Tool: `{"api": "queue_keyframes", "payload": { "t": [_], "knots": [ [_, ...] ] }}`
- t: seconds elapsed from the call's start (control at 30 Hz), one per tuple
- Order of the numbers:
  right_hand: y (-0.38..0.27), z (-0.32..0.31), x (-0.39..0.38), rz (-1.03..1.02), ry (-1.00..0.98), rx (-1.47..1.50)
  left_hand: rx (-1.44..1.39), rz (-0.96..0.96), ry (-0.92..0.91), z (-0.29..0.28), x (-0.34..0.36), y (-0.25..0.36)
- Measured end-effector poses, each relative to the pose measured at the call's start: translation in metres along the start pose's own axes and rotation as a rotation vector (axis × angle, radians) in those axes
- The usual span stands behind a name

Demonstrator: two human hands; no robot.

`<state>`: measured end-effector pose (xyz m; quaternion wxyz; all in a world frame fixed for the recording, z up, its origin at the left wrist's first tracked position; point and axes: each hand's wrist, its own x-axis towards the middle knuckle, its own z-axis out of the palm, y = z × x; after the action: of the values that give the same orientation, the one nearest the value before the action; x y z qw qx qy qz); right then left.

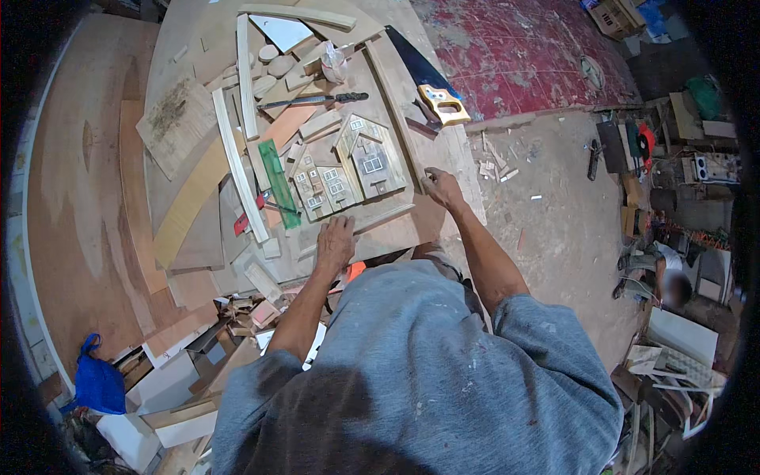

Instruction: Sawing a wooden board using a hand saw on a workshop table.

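Observation:
Small wooden house shapes with white-framed windows, a larger one (372, 162) and smaller ones (319, 186), lie on the plywood work surface (423, 214). My right hand (440, 188) has curled fingers on the lower end of a long wooden strip (392, 107) to their right. My left hand (336, 244) rests with fingers bent and a little apart at the near edge, beside a short strip (384, 218) below the houses. A green piece (277, 182), pale battens (237, 158), a black-handled tool (348, 97) and a yellow-handled saw (439, 103) lie around them.
Loose plywood sheets (95, 158) cover the left side, with a blue bag (95, 380) and offcuts below. A red dusty board (522, 55) lies beyond the surface. Another person (661, 269) crouches on the right among stacked materials. Scraps (495, 166) litter the floor.

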<state>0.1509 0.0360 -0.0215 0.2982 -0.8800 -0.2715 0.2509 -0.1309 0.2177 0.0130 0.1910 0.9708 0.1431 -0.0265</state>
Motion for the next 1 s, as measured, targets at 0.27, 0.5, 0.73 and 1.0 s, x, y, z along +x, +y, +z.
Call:
{"api": "queue_keyframes", "payload": {
  "t": [0.27, 0.5, 0.73, 1.0],
  "knots": [
    [0.027, 0.002, 0.006, -0.01, -0.087, 0.153, 0.094, -0.014, -0.014, 0.011, 0.015, 0.01],
    [0.006, -0.01, -0.001, -0.096, -0.185, 0.178, 0.118, -0.026, 0.031, 0.014, 0.029, 0.016],
    [0.014, -0.009, 0.009, -0.067, -0.216, 0.104, 0.129, -0.012, 0.045, 0.014, 0.033, 0.018],
    [0.004, -0.008, 0.008, -0.184, -0.155, 0.111, 0.132, -0.015, 0.063, 0.015, 0.03, 0.01]
  ]
}}
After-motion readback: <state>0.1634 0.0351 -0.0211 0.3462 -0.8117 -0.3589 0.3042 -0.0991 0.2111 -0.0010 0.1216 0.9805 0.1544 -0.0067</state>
